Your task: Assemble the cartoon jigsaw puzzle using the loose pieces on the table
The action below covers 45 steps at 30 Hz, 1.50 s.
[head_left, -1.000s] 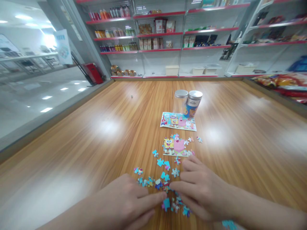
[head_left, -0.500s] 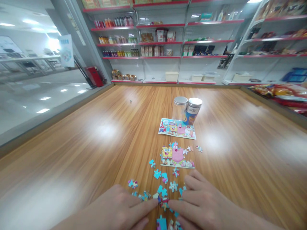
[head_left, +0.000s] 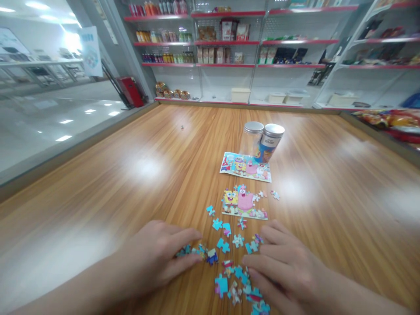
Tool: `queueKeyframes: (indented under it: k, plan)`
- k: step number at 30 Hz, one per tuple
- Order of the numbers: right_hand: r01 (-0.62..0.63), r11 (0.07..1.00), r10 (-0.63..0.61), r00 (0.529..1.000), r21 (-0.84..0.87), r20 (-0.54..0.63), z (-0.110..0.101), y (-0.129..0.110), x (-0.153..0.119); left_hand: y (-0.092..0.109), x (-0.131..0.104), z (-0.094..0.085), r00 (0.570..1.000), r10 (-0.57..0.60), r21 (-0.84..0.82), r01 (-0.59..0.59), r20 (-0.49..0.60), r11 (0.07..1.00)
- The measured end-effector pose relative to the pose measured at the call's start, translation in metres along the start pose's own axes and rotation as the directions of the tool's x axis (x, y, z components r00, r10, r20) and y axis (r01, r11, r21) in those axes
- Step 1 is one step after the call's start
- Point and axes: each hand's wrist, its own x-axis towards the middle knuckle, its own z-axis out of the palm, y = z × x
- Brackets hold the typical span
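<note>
Loose jigsaw puzzle pieces (head_left: pixel 223 245), mostly light blue, lie scattered between my hands. My left hand (head_left: pixel 160 251) rests left of them, thumb and index finger apart around a small cluster of pieces (head_left: pixel 200 251). On the other side, my right hand (head_left: pixel 285 262) has its fingers spread and bent, with the tips at the right edge of the scatter; no piece is seen gripped. Just beyond, a partly joined puzzle (head_left: pixel 245 203) shows a yellow and a pink cartoon figure. Behind it lies a printed reference picture (head_left: pixel 246 168) of the same figures.
A clear jar (head_left: pixel 252 140) with a silver lid stands beside a blue labelled can (head_left: pixel 271 142) at the picture's far edge. Shelves of goods (head_left: pixel 226 65) rise behind the wooden table (head_left: pixel 157 144). Snack bags (head_left: pixel 393 120) lie at the right.
My left hand has drawn back left from the middle pieces, and its thumb and index finger have parted. My right hand has shifted slightly right. The camera view has tilted down.
</note>
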Motion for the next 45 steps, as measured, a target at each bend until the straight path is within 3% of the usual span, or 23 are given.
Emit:
queueKeyframes:
  k: [4,9,15,22,28,31,35,40,45]
  plan:
    - [-0.005,1.000,0.005,1.000,-0.004,-0.008,-0.001,0.000,0.000,0.001,0.001,0.003,0.997,0.017,-0.077,-0.012,0.071,0.997]
    - [-0.010,1.000,0.010,1.000,-0.010,-0.013,0.003,0.000,-0.003,0.001,0.002,0.008,1.000,0.021,-0.136,-0.020,0.008,0.990]
    - [0.003,0.999,-0.004,0.999,-0.032,-0.040,0.007,0.002,0.000,0.001,0.002,0.008,0.999,0.014,-0.060,-0.012,0.041,0.998]
    - [0.021,0.998,-0.026,0.996,-0.057,-0.081,0.011,-0.001,0.007,-0.004,0.001,0.013,0.992,-0.104,-0.101,0.110,0.069,0.989]
    - [-0.023,1.000,0.022,0.993,0.000,-0.112,0.010,0.000,0.010,0.006,0.006,-0.002,0.962,-0.159,-0.272,0.218,0.223,0.937]
    - [-0.181,0.982,0.186,0.979,0.052,-0.090,-0.001,0.010,0.020,0.010,0.030,-0.011,0.972,-0.104,-0.429,0.188,0.211,0.884]
    - [-0.455,0.877,0.462,0.887,0.153,-0.015,-0.018,0.041,0.041,0.003,0.090,-0.010,1.000,-0.013,-0.603,0.027,0.027,0.798]
    - [-0.526,0.799,0.573,0.814,0.292,-0.101,-0.016,0.085,0.058,-0.020,0.150,0.004,0.970,-0.004,-0.647,-0.158,-0.242,0.746]
    - [-0.508,0.774,0.586,0.801,0.377,-0.122,0.001,0.096,0.060,-0.044,0.155,0.016,0.978,0.075,-0.618,-0.183,-0.196,0.765]
